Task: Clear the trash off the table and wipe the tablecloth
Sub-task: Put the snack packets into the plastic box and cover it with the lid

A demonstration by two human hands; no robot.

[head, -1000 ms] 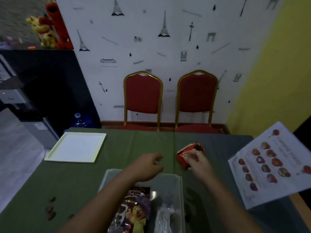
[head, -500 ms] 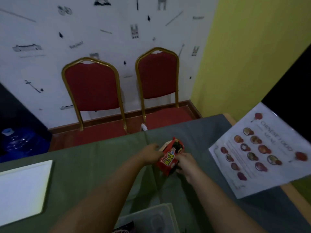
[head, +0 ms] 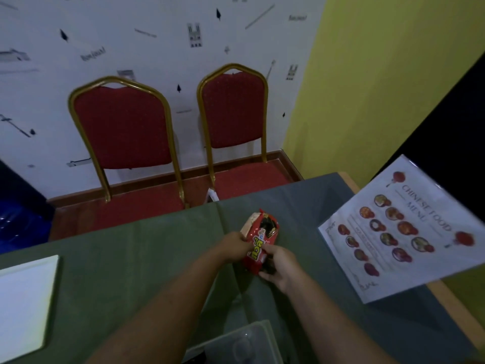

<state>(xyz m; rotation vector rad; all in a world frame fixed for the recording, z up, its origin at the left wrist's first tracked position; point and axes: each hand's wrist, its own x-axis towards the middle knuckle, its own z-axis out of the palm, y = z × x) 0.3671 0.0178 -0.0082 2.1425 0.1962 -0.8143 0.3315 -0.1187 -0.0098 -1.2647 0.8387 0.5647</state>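
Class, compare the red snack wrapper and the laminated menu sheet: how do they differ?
The crumpled red snack wrapper is bunched; the laminated menu sheet lies flat. The wrapper is far smaller than the menu. The left hand and right hand grip the wrapper; nothing touches the menu. Both are over the green tablecloth.

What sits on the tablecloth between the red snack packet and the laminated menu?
Nothing. In the head view, only bare green tablecloth lies between the red snack packet, gripped by the left hand and right hand, and the menu.
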